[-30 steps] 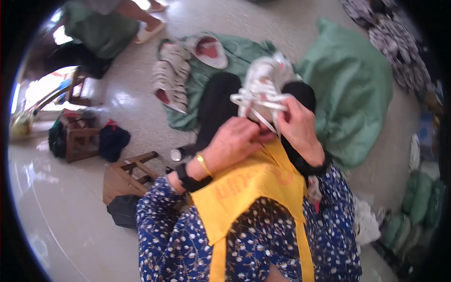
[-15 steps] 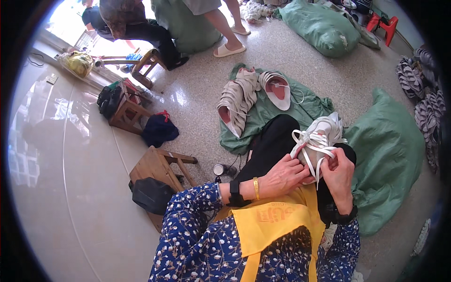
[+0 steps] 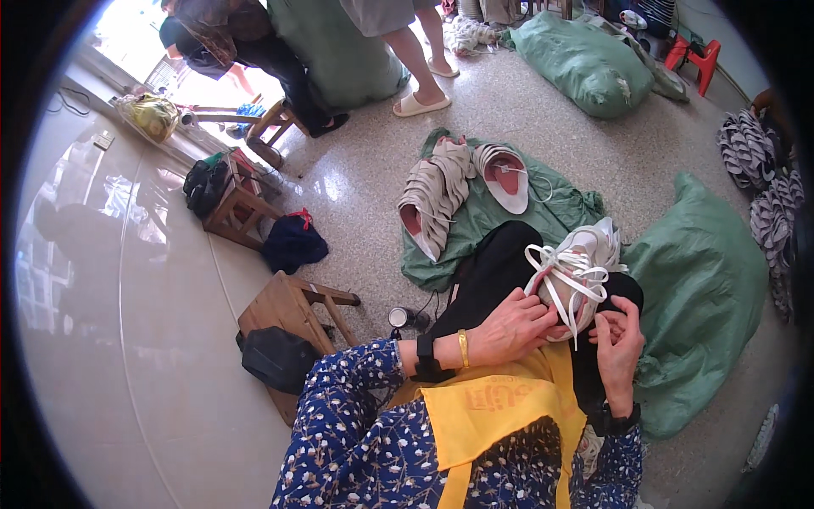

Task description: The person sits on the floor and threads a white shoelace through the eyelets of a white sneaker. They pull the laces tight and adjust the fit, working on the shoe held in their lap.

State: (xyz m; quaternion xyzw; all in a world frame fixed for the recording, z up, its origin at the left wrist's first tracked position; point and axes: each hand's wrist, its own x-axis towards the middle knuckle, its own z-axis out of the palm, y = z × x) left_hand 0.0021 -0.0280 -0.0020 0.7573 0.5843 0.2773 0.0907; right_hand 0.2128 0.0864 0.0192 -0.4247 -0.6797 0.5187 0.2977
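A beige-and-white sneaker [image 3: 555, 293] rests on my black-trousered lap, toe toward me. Its white laces [image 3: 580, 270] stand up in loops over the tongue, with an end hanging past the toe. My left hand [image 3: 517, 325] is closed on the left side of the toe, fingers bent against the shoe. Just right of the toe, my right hand [image 3: 619, 341] is off the laces, its fingers loosely curved and apart with nothing in them. A yellow apron [image 3: 483, 407] covers my lap below the shoe.
Nested shoe uppers [image 3: 437, 191] and a single upper [image 3: 506, 180] lie ahead on a green sack [image 3: 543, 208]. Another green sack [image 3: 699, 288] is at my right. A wooden stool [image 3: 284, 310] with a black bag [image 3: 278, 356] stands left. People and a full sack [image 3: 585, 64] are farther off.
My right hand has let go of the lace and drawn away to the right and down. The left hand keeps its hold on the shoe. The view has shifted slightly.
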